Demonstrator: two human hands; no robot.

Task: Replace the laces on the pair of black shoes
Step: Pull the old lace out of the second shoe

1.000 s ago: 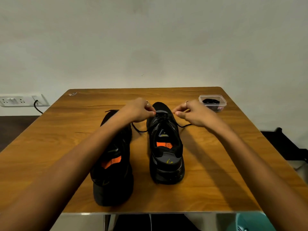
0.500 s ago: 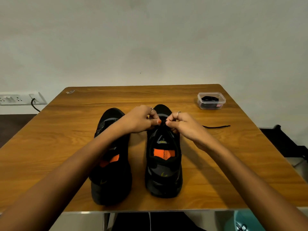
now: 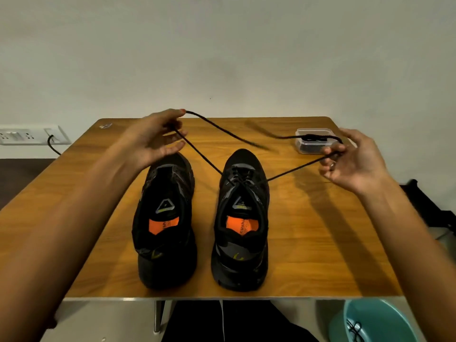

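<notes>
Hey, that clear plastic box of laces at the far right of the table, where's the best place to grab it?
Take the clear box by its two short side walls, coming down from above. It sits flat and lidless on the table, low and rectangular, so the walls offer parallel faces. The right hand is nearest, but it now pinches the lace.

Both hands, left (image 3: 154, 139) and right (image 3: 350, 160), have pulled apart from the right shoe (image 3: 243, 218), drawing its lace (image 3: 293, 170) taut outward (free ends apparently whipping, blurred).

Two shoes (image 3: 203, 218) side by side on the table (image 3: 320, 230), container (image 3: 314, 140) behind them to the right
</notes>
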